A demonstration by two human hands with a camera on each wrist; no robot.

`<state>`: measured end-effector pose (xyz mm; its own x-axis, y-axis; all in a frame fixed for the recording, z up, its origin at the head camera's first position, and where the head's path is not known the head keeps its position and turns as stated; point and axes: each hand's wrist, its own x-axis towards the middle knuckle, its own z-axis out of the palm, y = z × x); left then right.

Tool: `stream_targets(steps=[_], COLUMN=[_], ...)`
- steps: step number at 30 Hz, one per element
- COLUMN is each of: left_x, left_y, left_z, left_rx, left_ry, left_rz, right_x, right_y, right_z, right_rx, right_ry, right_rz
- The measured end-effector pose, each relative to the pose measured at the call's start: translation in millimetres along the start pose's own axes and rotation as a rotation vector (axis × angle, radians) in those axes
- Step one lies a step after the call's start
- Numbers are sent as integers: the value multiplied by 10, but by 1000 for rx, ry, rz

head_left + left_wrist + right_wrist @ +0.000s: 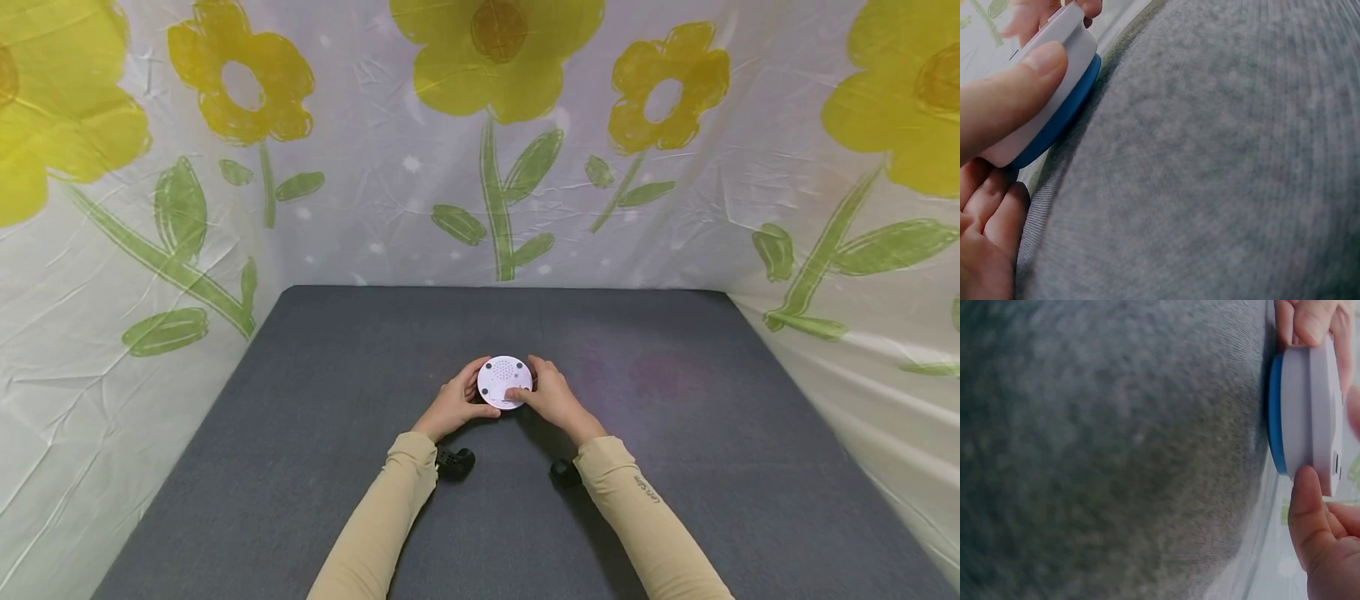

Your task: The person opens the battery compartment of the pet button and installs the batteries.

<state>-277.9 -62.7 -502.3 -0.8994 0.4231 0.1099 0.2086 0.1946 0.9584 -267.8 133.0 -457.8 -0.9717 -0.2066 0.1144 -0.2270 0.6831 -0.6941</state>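
A round white device [496,386] is held between both hands over the middle of the dark table. Its face turned up has a patch of small holes and several dark round feet near the edge. The opposite side is blue, seen as a band low on the device [1297,406] in the right wrist view. My left hand [453,403] grips its left side, the thumb [1044,62] along the white rim. From the right, my right hand [557,398] holds it, thumb laid across the upturned face and a finger [1307,500] against the rim.
The dark grey table [360,350] stretches away on all sides of the hands. Behind it and at both sides hangs a white curtain [360,192] printed with yellow flowers. Black wrist cameras stick out inward from the cuffs, the left camera [456,463] close over the table.
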Motion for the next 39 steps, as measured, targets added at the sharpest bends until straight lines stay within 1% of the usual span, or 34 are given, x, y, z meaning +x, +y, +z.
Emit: stream_targets(steps=[6, 8, 11, 13, 15, 16, 18, 21, 25, 29, 34, 37, 39], left_x=[7, -9, 2, 11, 40, 41, 45, 44, 42, 43, 68, 88, 97], left_y=[3, 70, 53, 50, -27, -23, -15, 14, 71, 141, 236, 280, 304], left_z=[-2, -9, -1, 11, 30, 37, 47, 59, 64, 49, 9, -8, -15], left_rx=[-21, -32, -51, -55, -53, -48, -13, 56, 148, 204, 279, 328, 338], left_ry=[14, 3, 5, 20, 47, 55, 55, 33, 14, 27, 38, 35, 31], left_rz=[-3, -8, -15, -31, -41, -46, -59, -65, -57, -50, -17, -14, -21], right_x=[-8, -11, -14, -19, -24, -29, -35, -47, -56, -59, -33, -17, -11], right_y=[-4, -8, 3, 10, 24, 29, 35, 41, 23, -13, -44, -59, -65], right_z=[-50, -60, -53, -46, -41, -44, -57, -91, -154, -217, -279, -310, -326], right_rx=[40, 67, 97, 111, 125, 126, 127, 131, 139, 163, 230, 232, 218], right_ry=[-23, -41, -61, -65, -65, -66, -68, -74, -77, -90, -98, -94, -94], right_rz=[1, 19, 53, 73, 84, 83, 87, 105, 118, 116, 136, 138, 138])
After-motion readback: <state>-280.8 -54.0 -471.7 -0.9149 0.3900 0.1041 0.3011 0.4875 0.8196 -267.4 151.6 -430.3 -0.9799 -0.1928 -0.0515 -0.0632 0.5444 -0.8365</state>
